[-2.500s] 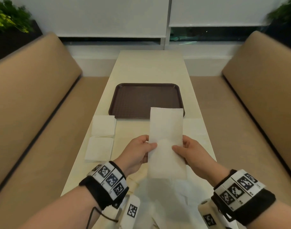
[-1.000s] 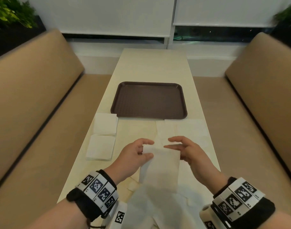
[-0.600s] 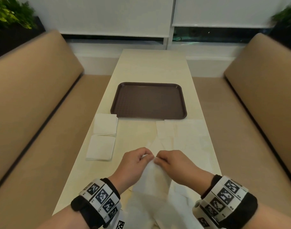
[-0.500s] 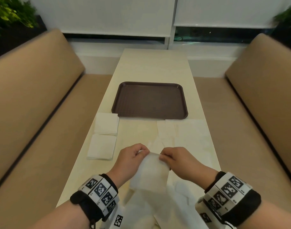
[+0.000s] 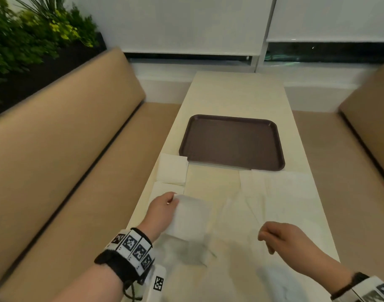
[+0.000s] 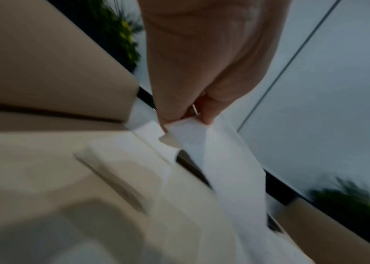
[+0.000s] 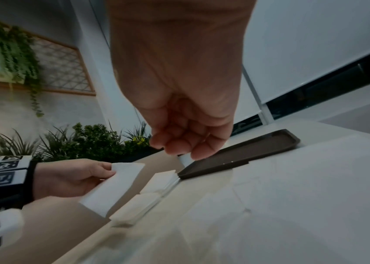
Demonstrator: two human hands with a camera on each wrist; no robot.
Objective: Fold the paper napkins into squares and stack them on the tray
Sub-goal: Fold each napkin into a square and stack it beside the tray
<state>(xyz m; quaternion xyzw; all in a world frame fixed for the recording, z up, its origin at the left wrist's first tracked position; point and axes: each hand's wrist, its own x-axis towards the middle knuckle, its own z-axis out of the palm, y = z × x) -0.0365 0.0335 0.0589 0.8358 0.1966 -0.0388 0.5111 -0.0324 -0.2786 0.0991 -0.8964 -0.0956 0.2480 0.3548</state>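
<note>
— Left hand (image 5: 162,211) first: what is it doing with the napkin (image 5: 190,216)?

— Thumb and forefinger pinch the top edge of the folded napkin, which hangs free above the bench (image 5: 237,97). The left wrist view shows the pinch plainly, though blurred. Holding by one edge probably lets the folded layers hang together rather than spring apart.

— And the right hand (image 5: 282,237)?

— It hovers over the bench with fingers loosely curled, holding nothing. The right wrist view shows no paper in it. It sits above the loose, flat sheets (image 5: 280,192), so it is likely placed to take one up.

— Where is the napkin headed, by the look of it?

— Leftward. Two folded squares (image 5: 172,172) lie one behind the other along the bench's left edge, the farther one just beside the tray's near left corner. The held napkin is over or just beside the nearer square, so it seems bound for that row.

— Nothing in the tray (image 5: 232,142)?

— It holds no napkins. It lies past the squares, mid-bench. Judging from that, folding comes first and stacking on the tray is not yet begun.
</note>
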